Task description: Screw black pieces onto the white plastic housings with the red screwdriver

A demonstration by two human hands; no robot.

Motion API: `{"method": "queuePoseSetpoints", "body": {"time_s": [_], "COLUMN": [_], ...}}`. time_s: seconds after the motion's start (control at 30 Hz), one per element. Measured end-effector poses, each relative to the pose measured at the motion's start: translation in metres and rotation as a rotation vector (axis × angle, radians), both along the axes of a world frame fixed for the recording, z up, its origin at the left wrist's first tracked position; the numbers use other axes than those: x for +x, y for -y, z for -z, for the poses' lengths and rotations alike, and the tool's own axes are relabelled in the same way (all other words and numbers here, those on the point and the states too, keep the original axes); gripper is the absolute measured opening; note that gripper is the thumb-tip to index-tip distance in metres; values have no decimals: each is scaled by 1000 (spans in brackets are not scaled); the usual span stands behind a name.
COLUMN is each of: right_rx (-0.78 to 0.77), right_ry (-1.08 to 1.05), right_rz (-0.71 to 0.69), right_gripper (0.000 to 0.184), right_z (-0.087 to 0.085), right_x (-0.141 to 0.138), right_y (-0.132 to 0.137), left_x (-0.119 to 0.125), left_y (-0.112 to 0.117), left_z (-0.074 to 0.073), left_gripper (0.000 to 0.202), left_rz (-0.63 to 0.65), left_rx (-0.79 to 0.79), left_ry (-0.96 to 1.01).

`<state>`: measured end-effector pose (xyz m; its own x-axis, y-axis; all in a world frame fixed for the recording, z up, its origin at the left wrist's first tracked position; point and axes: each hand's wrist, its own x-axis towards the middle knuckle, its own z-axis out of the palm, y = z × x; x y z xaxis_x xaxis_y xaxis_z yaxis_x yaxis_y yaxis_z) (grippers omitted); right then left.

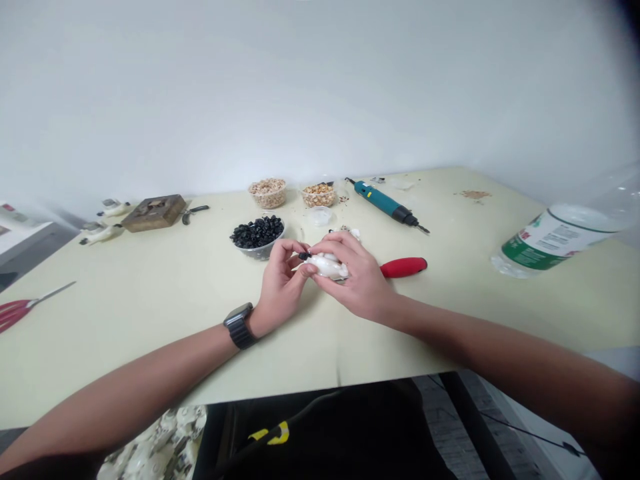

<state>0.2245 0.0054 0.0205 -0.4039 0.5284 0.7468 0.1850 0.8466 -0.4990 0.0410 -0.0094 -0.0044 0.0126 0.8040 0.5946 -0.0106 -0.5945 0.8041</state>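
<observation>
Both hands meet above the middle of the table. My right hand (pixel 353 273) is closed round a small glossy white figure (pixel 327 267). At the figure's left end sits a small black piece (pixel 304 256), pinched by my left hand (pixel 284 277); whether it is joined to the figure I cannot tell. My left thumb touches the white surface. Just behind the left hand stands a clear bowl of black pieces (pixel 257 233). A red handle (pixel 404 267) lies beside the right hand, its other end hidden.
Tubs of beige bits (pixel 268 193) and orange-yellow bits (pixel 319 195) stand at the back, near a teal power screwdriver (pixel 383 200). A labelled plastic bottle (pixel 545 240) is at right. Leftward are a wooden block (pixel 154 213), white figures (pixel 100 232) and red-handled scissors (pixel 23 310).
</observation>
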Motion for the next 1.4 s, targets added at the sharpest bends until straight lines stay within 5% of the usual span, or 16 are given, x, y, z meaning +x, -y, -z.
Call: {"method": "queuePoseSetpoints", "body": {"time_s": [0.3, 0.53, 1.4], "right_rx": [-47, -87, -89], "right_ry": [20, 76, 70], "right_rz": [-18, -22, -37], "right_gripper": [26, 30, 29], "right_z": [0, 3, 1], "right_x": [1, 3, 4], "right_y": [0, -4, -4], "left_x": [-1, -3, -2], "left_y": [3, 1, 1], "left_z": [0, -2, -3], "left_gripper": [30, 40, 39], "left_rz": [-53, 34, 48], "left_rx": [3, -131, -123], "left_ry": [-35, -8, 32]}}
